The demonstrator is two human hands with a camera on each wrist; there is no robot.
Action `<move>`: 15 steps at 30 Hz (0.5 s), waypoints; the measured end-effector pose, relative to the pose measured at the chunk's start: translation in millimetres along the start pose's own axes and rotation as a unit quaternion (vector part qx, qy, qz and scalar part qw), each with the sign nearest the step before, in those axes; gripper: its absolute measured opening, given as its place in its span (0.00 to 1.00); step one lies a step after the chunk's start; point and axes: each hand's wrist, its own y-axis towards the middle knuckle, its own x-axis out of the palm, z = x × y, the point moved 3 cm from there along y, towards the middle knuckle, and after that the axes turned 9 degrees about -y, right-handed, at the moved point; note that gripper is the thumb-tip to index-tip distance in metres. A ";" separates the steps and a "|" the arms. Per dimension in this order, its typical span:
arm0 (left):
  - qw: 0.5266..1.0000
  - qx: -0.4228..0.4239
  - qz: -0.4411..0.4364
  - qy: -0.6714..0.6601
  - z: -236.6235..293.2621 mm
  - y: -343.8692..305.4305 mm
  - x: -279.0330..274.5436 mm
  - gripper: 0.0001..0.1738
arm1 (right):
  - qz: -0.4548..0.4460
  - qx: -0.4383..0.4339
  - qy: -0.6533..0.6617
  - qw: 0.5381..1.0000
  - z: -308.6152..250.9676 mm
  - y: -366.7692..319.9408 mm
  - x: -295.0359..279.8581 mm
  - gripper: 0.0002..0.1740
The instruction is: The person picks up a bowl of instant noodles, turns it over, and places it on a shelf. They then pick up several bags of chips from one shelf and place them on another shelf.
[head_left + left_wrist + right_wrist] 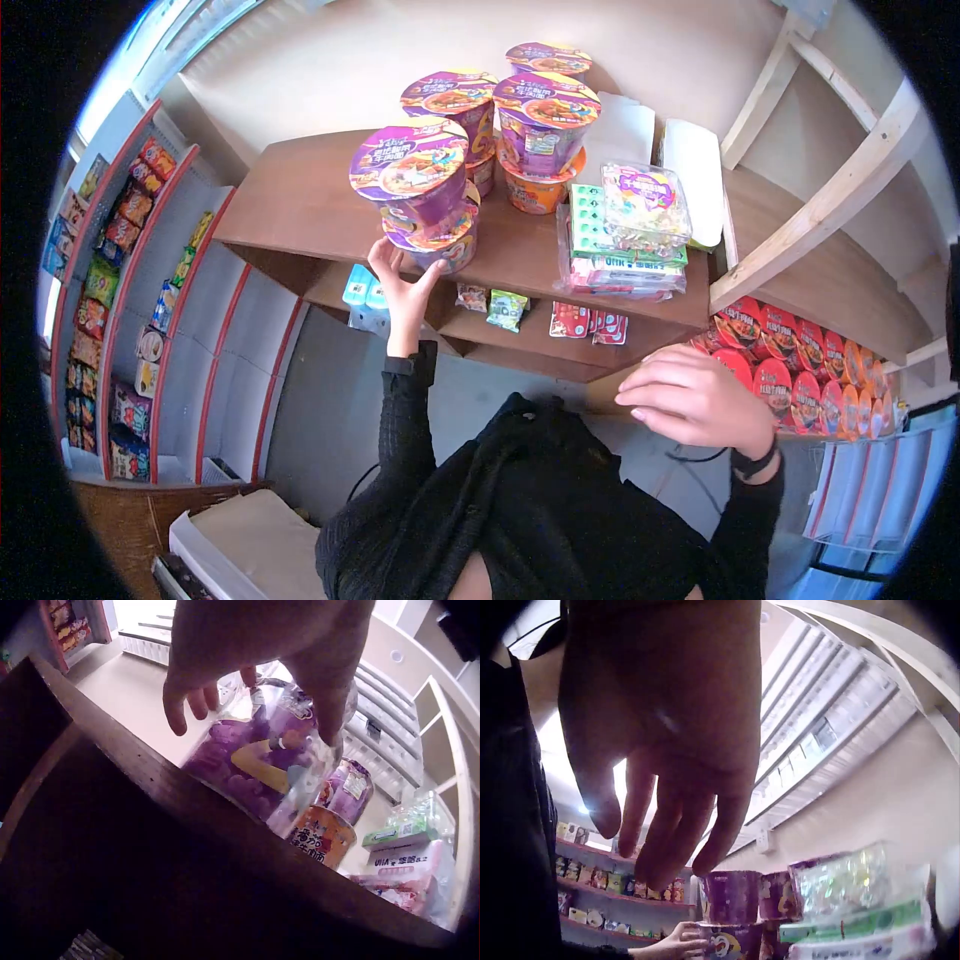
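Two purple noodle cups [410, 170] stand stacked at the front left of the brown shelf top. My left hand [402, 290] grips the lower cup [452, 240], thumb on one side and fingers on the other; in the left wrist view the hand [262, 645] spans the purple cup [247, 761]. More purple cups [545, 120] stand behind, one on an orange cup [538, 190]. My right hand [695, 398] hangs in the air before the shelf's right end, fingers loosely bent and holding nothing. The right wrist view shows this hand [664, 742] with its fingers pointing down.
Clear and green packages [640, 225] are piled right of the cups. Small snack packs [508, 308] lie on the shelf below. A wooden frame [820, 200] rises at the right, above rows of red cups [775, 385]. Racks of snacks [120, 300] stand at the left.
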 end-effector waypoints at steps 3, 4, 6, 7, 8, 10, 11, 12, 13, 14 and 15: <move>0.998 0.009 -0.026 -0.052 -0.7 14.7 -2.5 0.47 | 0.030 0.050 0.078 0.995 3.5 0.4 32.2 0.08; 0.998 0.026 -0.031 -0.044 4.9 17.7 -2.2 0.47 | 0.031 0.055 0.074 0.995 2.9 -0.6 43.7 0.08; 0.997 0.008 -0.056 -0.050 7.6 22.9 -2.7 0.47 | 0.063 0.132 0.152 0.977 4.0 -3.7 62.3 0.08; 0.996 -0.010 -0.077 -0.049 6.3 25.1 -3.2 0.46 | 0.067 0.161 0.162 0.971 1.2 -3.2 67.5 0.08; 0.995 -0.011 -0.081 -0.052 2.6 27.3 -5.8 0.46 | 0.069 0.165 0.160 0.971 -1.1 -4.0 74.3 0.08; 0.992 -0.036 -0.104 -0.060 -3.3 32.5 -7.4 0.49 | 0.106 0.202 0.193 0.954 -1.6 -7.5 87.6 0.10; 0.992 -0.031 -0.097 -0.076 -3.2 34.9 -8.6 0.46 | 0.115 0.221 0.201 0.947 -3.5 -9.0 92.1 0.10; 0.991 -0.032 -0.103 -0.077 -1.9 37.7 -9.5 0.46 | 0.118 0.225 0.202 0.946 -5.7 -9.6 95.5 0.10; 0.993 -0.022 -0.107 -0.050 -0.9 40.8 -12.2 0.44 | 0.138 0.244 0.218 0.935 -7.3 -11.1 98.2 0.10; 0.994 -0.011 -0.111 -0.024 -0.9 44.1 -14.3 0.42 | 0.158 0.262 0.233 0.923 -8.3 -12.6 101.2 0.09; 0.993 -0.010 -0.116 -0.026 -2.8 45.0 -15.3 0.42 | 0.163 0.265 0.232 0.921 -9.5 -14.0 105.6 0.09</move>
